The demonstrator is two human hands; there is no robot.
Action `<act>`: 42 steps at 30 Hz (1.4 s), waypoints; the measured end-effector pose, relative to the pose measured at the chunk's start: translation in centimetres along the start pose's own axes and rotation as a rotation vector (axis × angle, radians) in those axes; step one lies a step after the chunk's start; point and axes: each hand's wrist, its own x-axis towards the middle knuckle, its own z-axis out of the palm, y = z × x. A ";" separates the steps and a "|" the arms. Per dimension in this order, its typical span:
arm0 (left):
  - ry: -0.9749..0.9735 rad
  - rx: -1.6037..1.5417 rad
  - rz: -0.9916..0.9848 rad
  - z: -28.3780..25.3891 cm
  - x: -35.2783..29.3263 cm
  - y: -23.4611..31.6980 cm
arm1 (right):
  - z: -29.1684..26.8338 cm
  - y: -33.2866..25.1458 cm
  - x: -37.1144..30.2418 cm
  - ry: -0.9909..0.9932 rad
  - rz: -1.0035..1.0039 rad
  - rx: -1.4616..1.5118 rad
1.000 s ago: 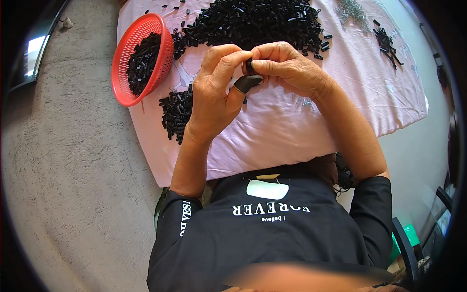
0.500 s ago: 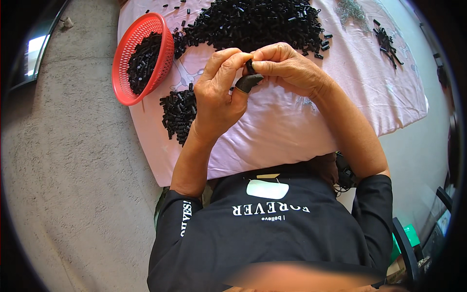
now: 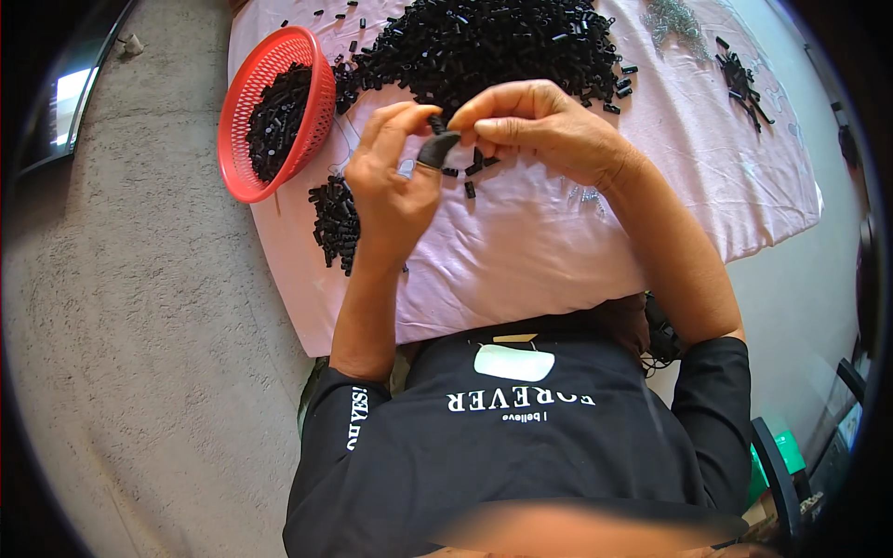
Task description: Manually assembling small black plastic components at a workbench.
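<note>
My left hand pinches a small black cylindrical piece between its fingertips and its thumb, which wears a black cover. Just right of it, my right hand has thumb and forefinger pressed together; whatever they hold is too small or hidden to name. A few loose black pieces lie on the cloth beneath the hands. Beside my left wrist sits a small heap of black pieces. Beyond both hands spreads a large pile of similar black pieces.
A red perforated basket with black pieces in it stands tilted at the table's left. Tangled silvery wire-like bits lie far right, near a cluster of longer black parts. A few small silvery bits rest on the pink cloth.
My left hand has moved slightly left, away from the right hand, with a black piece in its fingers. The right fingertips have shifted a little left. Loose pieces on the cloth have come into view.
</note>
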 end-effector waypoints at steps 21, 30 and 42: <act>-0.287 0.276 -0.200 -0.8 -1.7 -2.4 | -0.9 -0.7 0.2 0.217 -0.039 -0.069; -0.259 0.099 -0.293 -0.4 -2.0 -2.6 | -0.1 -0.8 0.1 0.168 0.013 -0.265; -0.195 -0.105 -0.218 1.1 -1.0 0.3 | -0.3 0.0 0.3 0.048 0.029 -0.253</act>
